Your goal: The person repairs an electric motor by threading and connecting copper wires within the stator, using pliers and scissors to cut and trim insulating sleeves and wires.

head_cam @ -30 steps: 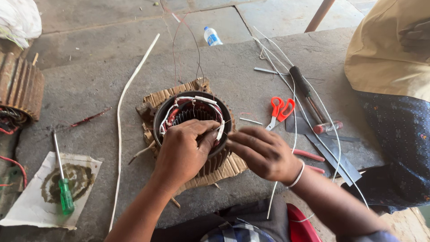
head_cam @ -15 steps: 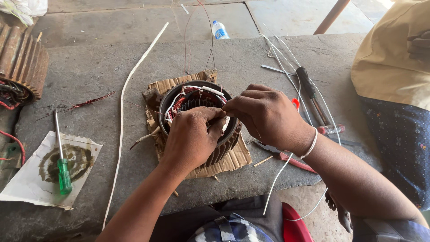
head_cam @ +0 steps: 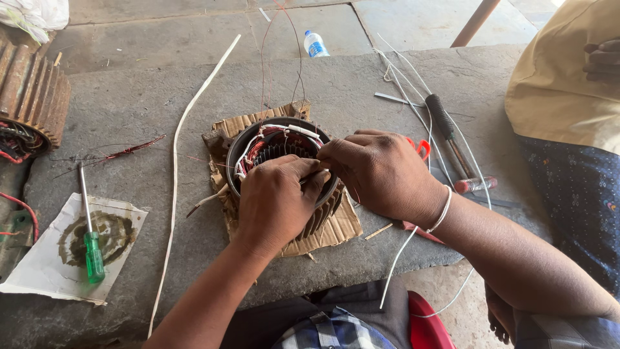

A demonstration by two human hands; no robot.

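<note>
A round motor stator point(head_cam: 258, 145) with copper windings and white sleeved wires sits on torn cardboard point(head_cam: 336, 229) on a grey stone slab point(head_cam: 129, 110). My left hand point(head_cam: 274, 203) rests over the stator's near rim, fingers curled onto the winding wires. My right hand point(head_cam: 381, 171) comes in from the right, fingertips pinched on the same wires at the rim, meeting the left fingers. What lies under both hands is hidden.
A green-handled screwdriver point(head_cam: 90, 242) lies on stained paper at left. A second finned stator point(head_cam: 29, 106) stands at the far left. Red scissors point(head_cam: 421, 148), a dark-handled tool point(head_cam: 445, 126), white sleeving point(head_cam: 184, 152), a plastic bottle point(head_cam: 315, 44). Another person sits at right point(head_cam: 568, 110).
My right hand moved from the slab right of the stator up onto its rim, joining my left hand at the wires. The view shifted slightly.
</note>
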